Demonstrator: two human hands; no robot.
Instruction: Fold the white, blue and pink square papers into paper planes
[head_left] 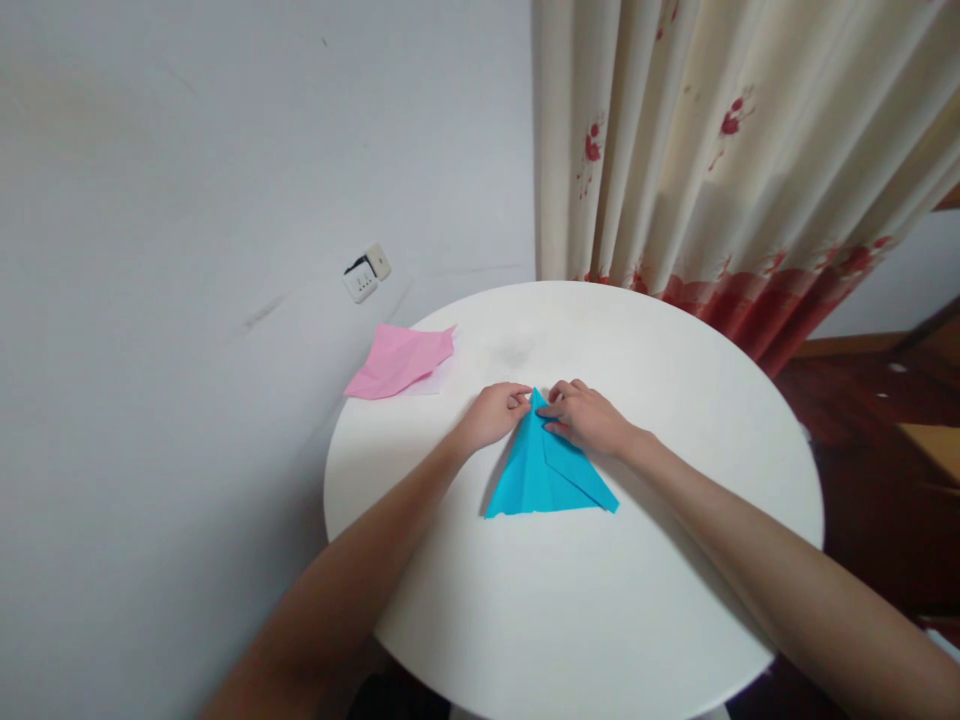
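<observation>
Both hands — left hand [493, 412], right hand [587, 415] — pinch blue paper [544, 470].

1. No text, label, brand, number or sign can be read anywhere in the view.
2. The blue paper [547, 470] and the pink paper [399, 361] are plain, with no print on either.
3. The wall socket [365, 274] bears small marks, too small to make out.
4. The curtain [720, 150] carries only a red flower pattern, no lettering.
</observation>
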